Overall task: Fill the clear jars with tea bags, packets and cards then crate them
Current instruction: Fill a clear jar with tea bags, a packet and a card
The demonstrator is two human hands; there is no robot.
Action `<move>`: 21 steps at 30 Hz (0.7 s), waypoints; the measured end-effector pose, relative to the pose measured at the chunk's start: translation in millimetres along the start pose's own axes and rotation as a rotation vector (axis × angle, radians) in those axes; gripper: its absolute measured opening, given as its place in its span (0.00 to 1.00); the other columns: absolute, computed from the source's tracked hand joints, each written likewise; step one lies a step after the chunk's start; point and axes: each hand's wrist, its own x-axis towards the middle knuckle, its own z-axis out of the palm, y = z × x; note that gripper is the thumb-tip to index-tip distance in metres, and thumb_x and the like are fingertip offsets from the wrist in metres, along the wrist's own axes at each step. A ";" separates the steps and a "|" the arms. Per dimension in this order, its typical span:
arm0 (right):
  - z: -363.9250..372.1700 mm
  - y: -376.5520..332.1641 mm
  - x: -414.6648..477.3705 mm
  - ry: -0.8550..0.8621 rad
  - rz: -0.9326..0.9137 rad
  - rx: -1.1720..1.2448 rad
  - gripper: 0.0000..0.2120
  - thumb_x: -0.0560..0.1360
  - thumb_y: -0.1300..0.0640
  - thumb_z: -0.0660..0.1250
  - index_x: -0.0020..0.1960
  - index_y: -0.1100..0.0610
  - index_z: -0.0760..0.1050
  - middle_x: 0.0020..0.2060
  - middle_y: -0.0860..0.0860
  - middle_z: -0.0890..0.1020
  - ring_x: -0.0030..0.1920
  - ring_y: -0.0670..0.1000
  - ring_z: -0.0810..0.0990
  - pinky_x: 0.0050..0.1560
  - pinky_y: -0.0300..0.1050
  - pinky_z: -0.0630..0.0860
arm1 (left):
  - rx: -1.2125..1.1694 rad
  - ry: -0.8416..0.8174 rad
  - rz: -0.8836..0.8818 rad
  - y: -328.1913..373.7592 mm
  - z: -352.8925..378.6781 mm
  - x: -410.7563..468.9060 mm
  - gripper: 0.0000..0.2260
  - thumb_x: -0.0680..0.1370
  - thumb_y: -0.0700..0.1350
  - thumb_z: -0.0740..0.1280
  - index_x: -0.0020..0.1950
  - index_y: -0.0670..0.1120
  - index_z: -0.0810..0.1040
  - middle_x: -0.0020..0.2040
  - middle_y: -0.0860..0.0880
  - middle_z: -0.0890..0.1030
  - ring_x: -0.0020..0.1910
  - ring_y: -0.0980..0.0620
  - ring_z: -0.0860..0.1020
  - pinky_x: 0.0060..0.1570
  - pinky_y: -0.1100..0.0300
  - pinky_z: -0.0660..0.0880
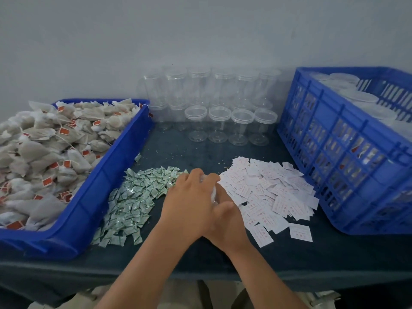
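You're gripping a clear jar (213,192) dead centre of the bench (289,257), and it's nearly buried under both hands. Your left hand (189,201) is curling over the top of it. Your right hand (229,221) is wrapping it from the 5 o'clock side, thumb up against the plastic; its fingers are hidden. I can't tell whether the jar is filled or lidded.

My read: you're either twisting a lid on or steadying the jar to load it.

- If you're lidding, hold the body still with the right hand and turn only the left. Start the thread square so it isn't crossing.
- If you're loading, stand it upright first.

Supplies around the jar:
- packets (136,197): heap touching your left hand at 9 o'clock
- cards (272,188): heap at 3 o'clock, running under your right hand; watch you aren't dragging them off
- tea bags (44,148): piled in the blue tray (116,172) further out at 9 o'clock
- empty jars (219,123): stacked at 12 o'clock
- crate (323,130): at 2 o'clock, already holding lidded jars
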 end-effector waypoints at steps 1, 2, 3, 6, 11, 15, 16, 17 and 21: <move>0.9 -1.0 0.0 0.004 0.009 0.009 0.16 0.78 0.44 0.70 0.62 0.47 0.73 0.53 0.38 0.79 0.54 0.48 0.82 0.50 0.42 0.80 | 0.047 -0.004 -0.007 2.5 0.0 3.0 0.29 0.76 0.73 0.62 0.73 0.61 0.67 0.66 0.53 0.71 0.65 0.48 0.72 0.61 0.48 0.76; 1.3 -0.2 0.0 0.008 0.001 -0.026 0.14 0.78 0.46 0.68 0.60 0.49 0.73 0.52 0.39 0.78 0.52 0.48 0.82 0.48 0.45 0.81 | 0.077 -0.012 -0.004 4.8 0.3 6.0 0.30 0.76 0.73 0.61 0.73 0.60 0.67 0.66 0.52 0.71 0.64 0.47 0.72 0.61 0.48 0.76; 1.8 1.6 -0.4 0.027 -0.020 -0.076 0.13 0.78 0.46 0.67 0.59 0.51 0.73 0.50 0.43 0.78 0.50 0.48 0.81 0.47 0.49 0.81 | 0.090 -0.027 0.010 6.7 0.4 9.2 0.31 0.75 0.74 0.61 0.73 0.60 0.68 0.66 0.52 0.71 0.65 0.47 0.71 0.61 0.48 0.75; -1.7 4.4 -2.4 0.092 0.018 -0.068 0.18 0.76 0.46 0.69 0.62 0.50 0.71 0.52 0.43 0.76 0.51 0.47 0.80 0.49 0.50 0.82 | 0.048 -0.074 0.111 6.3 -0.2 14.9 0.33 0.73 0.78 0.59 0.72 0.62 0.68 0.67 0.55 0.69 0.67 0.50 0.69 0.64 0.48 0.73; -7.0 4.7 -4.7 0.039 0.107 -0.127 0.33 0.68 0.39 0.73 0.68 0.45 0.66 0.58 0.44 0.81 0.55 0.47 0.83 0.53 0.51 0.84 | -0.198 -0.011 0.282 -6.3 -0.6 22.5 0.19 0.74 0.71 0.67 0.59 0.63 0.82 0.62 0.63 0.76 0.64 0.59 0.73 0.62 0.54 0.74; -9.7 6.6 -6.1 -0.002 0.178 0.059 0.30 0.64 0.39 0.79 0.64 0.40 0.76 0.56 0.37 0.84 0.57 0.42 0.85 0.54 0.47 0.84 | -0.507 0.004 0.351 -20.0 -3.1 24.9 0.10 0.77 0.59 0.69 0.48 0.57 0.89 0.54 0.60 0.84 0.59 0.58 0.81 0.58 0.52 0.78; -9.9 5.5 -6.4 -0.003 0.147 0.049 0.31 0.65 0.39 0.81 0.65 0.36 0.74 0.57 0.36 0.84 0.58 0.41 0.84 0.54 0.40 0.83 | -0.565 -0.028 0.359 -24.1 -3.7 25.0 0.09 0.78 0.55 0.71 0.48 0.54 0.89 0.54 0.59 0.85 0.59 0.56 0.82 0.59 0.50 0.78; -10.7 2.0 -6.8 -0.002 0.133 0.081 0.31 0.66 0.40 0.83 0.64 0.33 0.73 0.58 0.35 0.83 0.58 0.40 0.84 0.52 0.35 0.81 | -0.605 -0.061 0.364 -27.5 -4.8 24.8 0.07 0.79 0.52 0.72 0.50 0.53 0.90 0.55 0.57 0.85 0.59 0.54 0.82 0.60 0.49 0.78; -9.7 -4.3 -6.0 0.048 0.037 0.121 0.24 0.72 0.43 0.81 0.62 0.39 0.74 0.54 0.38 0.83 0.54 0.43 0.85 0.50 0.32 0.79 | -0.564 -0.170 0.221 -30.0 -15.9 18.9 0.22 0.79 0.53 0.74 0.73 0.61 0.77 0.69 0.64 0.78 0.71 0.65 0.72 0.73 0.54 0.71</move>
